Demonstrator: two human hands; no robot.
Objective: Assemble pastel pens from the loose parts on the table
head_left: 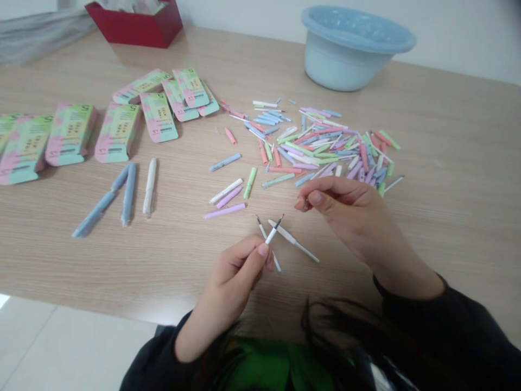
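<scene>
While the wooden table (456,190) is strewn with a pile of coloured pen parts (325,145), both hands are held on the near side of the pile.
By the left hand (240,266), a white refill (271,235) is gripped between thumb and fingers, its long axis slanted away and rightward. Beyond and right of its tip (282,216), not touching, the right hand (345,209) is held, fingertips closed on a small piece (306,203), too blurred to be identified.

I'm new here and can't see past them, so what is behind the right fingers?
Beyond the right fingers lies a loose pile of pen parts in pink, green, blue, purple and white. Whatever sits directly behind the fingers is covered and can't be seen.
</scene>
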